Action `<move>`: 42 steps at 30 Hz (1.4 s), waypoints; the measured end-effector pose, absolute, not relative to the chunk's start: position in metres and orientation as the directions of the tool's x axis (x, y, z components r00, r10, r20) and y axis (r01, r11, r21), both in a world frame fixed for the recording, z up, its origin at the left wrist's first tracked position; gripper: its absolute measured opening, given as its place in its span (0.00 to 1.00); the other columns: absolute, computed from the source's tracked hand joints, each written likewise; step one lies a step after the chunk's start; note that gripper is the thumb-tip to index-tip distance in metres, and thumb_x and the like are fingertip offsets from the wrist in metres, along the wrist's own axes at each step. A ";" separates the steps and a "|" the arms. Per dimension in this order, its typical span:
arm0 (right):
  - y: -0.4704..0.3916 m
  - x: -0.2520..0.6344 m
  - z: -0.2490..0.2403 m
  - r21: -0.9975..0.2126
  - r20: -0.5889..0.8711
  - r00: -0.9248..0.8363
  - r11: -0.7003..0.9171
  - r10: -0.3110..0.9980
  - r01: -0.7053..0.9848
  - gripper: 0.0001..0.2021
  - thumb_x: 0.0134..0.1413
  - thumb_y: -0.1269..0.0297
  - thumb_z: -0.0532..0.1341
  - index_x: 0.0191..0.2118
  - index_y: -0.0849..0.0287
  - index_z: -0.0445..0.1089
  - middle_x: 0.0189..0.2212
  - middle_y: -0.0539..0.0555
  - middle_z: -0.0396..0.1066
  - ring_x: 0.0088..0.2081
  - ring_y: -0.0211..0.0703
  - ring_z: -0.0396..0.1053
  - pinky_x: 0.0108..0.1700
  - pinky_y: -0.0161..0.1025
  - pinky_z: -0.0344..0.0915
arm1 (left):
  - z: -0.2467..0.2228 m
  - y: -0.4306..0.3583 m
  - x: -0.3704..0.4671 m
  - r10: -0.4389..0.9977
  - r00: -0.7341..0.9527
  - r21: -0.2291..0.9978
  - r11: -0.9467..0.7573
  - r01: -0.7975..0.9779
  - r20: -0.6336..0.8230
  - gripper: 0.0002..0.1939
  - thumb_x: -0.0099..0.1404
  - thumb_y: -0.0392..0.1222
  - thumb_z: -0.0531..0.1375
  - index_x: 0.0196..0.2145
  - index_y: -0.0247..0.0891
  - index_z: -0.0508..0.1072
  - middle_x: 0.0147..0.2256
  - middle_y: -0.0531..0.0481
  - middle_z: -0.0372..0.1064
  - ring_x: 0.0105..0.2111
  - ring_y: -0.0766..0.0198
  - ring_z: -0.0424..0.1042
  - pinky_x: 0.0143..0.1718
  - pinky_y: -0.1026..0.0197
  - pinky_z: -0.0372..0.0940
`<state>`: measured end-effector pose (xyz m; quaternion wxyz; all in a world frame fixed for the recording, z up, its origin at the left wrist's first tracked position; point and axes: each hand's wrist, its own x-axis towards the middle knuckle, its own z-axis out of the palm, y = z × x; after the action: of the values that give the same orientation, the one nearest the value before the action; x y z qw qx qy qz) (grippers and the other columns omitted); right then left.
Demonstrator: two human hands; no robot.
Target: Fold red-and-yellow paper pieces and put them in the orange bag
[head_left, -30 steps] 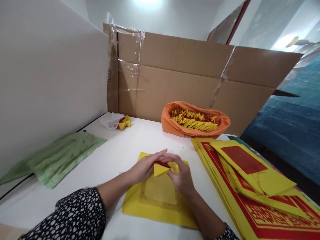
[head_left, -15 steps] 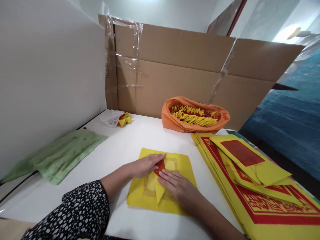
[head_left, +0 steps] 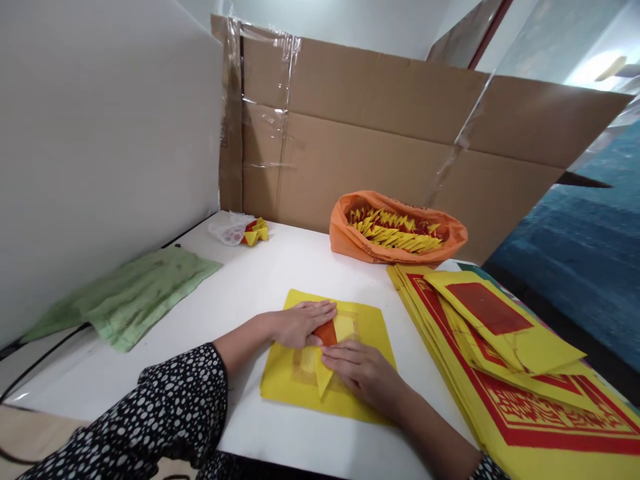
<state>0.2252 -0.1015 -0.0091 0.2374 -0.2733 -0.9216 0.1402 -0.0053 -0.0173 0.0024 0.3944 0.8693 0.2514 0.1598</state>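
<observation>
A small folded paper piece [head_left: 326, 333], orange-red on top with a yellow point towards me, lies on a stack of square yellow sheets [head_left: 280, 380]. My left hand [head_left: 303, 325] rests flat across the left side of the fold, fingers stretched and thumb apart near its lower edge. From the right, my right hand [head_left: 363, 373] presses its outstretched fingertips on the fold's lower right. Its thumb is mostly hidden under the palm. The two hands nearly meet over the paper.
At the back stands an orange bag [head_left: 350, 247] full of folded yellow and red pieces. Larger printed yellow-red sheets [head_left: 480, 400] are piled on the right. A green cloth [head_left: 135, 293] and a clear plastic bag [head_left: 231, 229] lie left. A cardboard sheet [head_left: 360, 127] closes off the back.
The view has shifted slightly, so everything sits a little further right. My right fingers have drawn down a little on the fold, and my left thumb now shows at its lower edge.
</observation>
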 end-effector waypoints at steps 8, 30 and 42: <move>-0.097 0.222 -0.006 -0.663 0.328 -0.570 0.614 0.753 0.429 0.12 0.60 0.70 0.57 0.43 0.49 0.75 0.39 0.50 0.78 0.40 0.44 0.74 0.43 0.44 0.69 | 0.005 -0.018 -0.009 0.508 0.856 0.763 -0.591 0.264 0.098 0.40 0.52 0.50 0.68 0.61 0.42 0.64 0.65 0.40 0.51 0.66 0.41 0.46 0.64 0.45 0.40; -0.149 0.183 -0.033 -0.228 0.388 -0.489 0.595 0.782 0.771 0.26 0.58 0.67 0.61 0.61 0.66 0.60 0.63 0.64 0.57 0.64 0.59 0.53 0.59 0.56 0.61 | 0.001 -0.001 -0.005 0.704 0.671 0.799 -0.531 0.283 0.230 0.06 0.60 0.37 0.65 0.26 0.36 0.75 0.38 0.47 0.72 0.36 0.64 0.72 0.39 0.65 0.64; -0.156 0.168 -0.031 -0.319 0.242 -0.328 0.394 0.913 0.862 0.26 0.65 0.54 0.54 0.65 0.54 0.56 0.66 0.50 0.50 0.66 0.52 0.49 0.64 0.53 0.57 | 0.007 -0.002 -0.003 0.663 0.714 0.710 -0.613 0.346 0.225 0.07 0.61 0.32 0.62 0.26 0.36 0.73 0.41 0.48 0.71 0.36 0.65 0.72 0.40 0.66 0.64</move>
<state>0.1676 -0.1561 -0.0312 0.1934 -0.5464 -0.8122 0.0662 -0.0026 -0.0019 0.0069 0.3293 0.8651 0.2917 0.2409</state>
